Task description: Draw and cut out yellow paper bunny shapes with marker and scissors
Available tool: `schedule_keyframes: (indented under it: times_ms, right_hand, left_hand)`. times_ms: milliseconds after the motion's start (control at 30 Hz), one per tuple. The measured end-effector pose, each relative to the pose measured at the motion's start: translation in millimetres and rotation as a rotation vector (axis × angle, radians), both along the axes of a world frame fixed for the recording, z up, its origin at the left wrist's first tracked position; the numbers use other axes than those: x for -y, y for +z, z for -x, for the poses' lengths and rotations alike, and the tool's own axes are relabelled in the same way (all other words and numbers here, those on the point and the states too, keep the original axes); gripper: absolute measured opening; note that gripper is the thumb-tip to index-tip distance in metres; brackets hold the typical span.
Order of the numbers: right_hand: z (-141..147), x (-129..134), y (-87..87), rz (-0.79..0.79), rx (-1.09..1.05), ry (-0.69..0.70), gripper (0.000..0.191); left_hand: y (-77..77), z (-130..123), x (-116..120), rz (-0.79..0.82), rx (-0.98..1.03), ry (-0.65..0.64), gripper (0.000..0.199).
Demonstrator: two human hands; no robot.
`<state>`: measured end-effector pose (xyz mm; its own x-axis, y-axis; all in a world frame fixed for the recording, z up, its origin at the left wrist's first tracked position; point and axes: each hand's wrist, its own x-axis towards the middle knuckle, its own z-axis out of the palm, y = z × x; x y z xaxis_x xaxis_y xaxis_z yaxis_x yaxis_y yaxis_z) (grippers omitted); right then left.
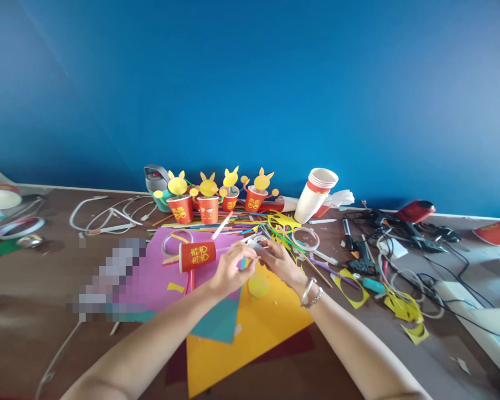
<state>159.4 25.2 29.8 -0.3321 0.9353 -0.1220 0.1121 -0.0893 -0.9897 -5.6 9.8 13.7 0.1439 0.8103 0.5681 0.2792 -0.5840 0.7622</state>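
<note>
My left hand (pixel 233 268) is closed in a pinch at the middle of the table, on something too small to make out. Close beside it on the right, my right hand (pixel 278 263) has its fingers wrapped round a small whitish object (pixel 255 245), perhaps a tape roll, partly hidden by the fingers. Just below the hands a round yellow paper face (pixel 259 284) lies on an orange sheet (pixel 229 355). A red cup (pixel 197 256) rests on its side on a purple sheet (pixel 145 278), left of my left hand.
Several red cups with yellow paper figures (pixel 208 208) stand along the blue wall. Stacked white cups (pixel 315 194) lean to their right. Glue guns (pixel 363 258), cables, a power strip (pixel 475 316) and yellow scraps (pixel 352 289) lie at the right.
</note>
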Motion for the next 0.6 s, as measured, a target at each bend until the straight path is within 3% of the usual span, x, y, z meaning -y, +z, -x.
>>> schedule_keyframes:
  times_ms: [167,267,433,600]
  right_hand:
    - [-6,-6,2.7,0.079,-0.056,-0.073,0.031]
    - [-6,-4,3.4,0.036,-0.082,-0.054,0.033]
    - [1,4,2.6,-0.002,-0.056,0.002,0.031]
    - [3,4,1.5,-0.014,-0.068,-0.065,0.03]
  left_hand:
    - [1.6,1,-8,0.213,0.377,0.217,0.01]
    - [0.6,5,-15,0.303,0.423,0.27,0.014]
    - [-4.1,5,-17,0.311,0.433,0.231,0.014]
    - [-10.0,1,-15,0.407,0.489,0.079,0.02]
